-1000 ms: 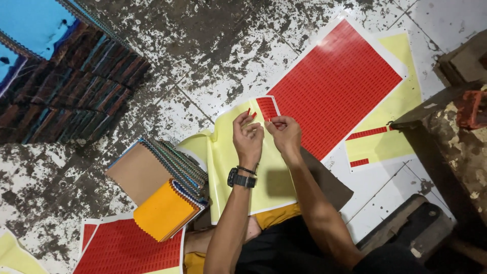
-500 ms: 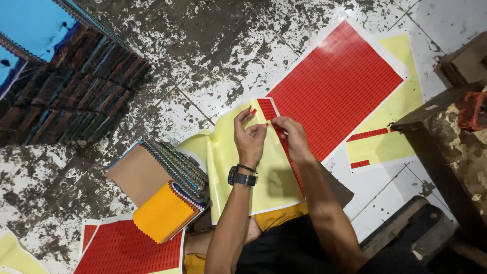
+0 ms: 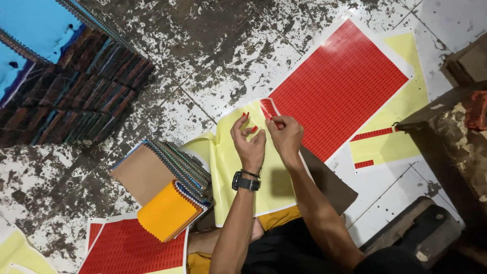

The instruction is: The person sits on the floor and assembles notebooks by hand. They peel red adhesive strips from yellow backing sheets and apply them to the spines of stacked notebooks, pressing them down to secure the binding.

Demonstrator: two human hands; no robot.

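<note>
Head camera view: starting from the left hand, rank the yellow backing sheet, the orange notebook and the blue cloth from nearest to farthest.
From the left hand:
1. Yellow backing sheet, directly beneath the hand.
2. Orange notebook, lower left, on the pile of spiral notebooks.
3. Blue cloth, far off in the upper left corner.

Both forearms are bare to the elbow; no sleeves are visible on either arm. The left hand [image 3: 249, 141] carries a black wristwatch [image 3: 245, 182] with a broad dark strap and a square-edged case, and a thin dark band sits just above it toward the hand. The right hand [image 3: 285, 137] wears nothing, no ring or band visible. Lower down, dark black clothing [image 3: 284, 251] covers the lap, with mustard-yellow fabric [image 3: 276, 217] showing at its edges.
</note>
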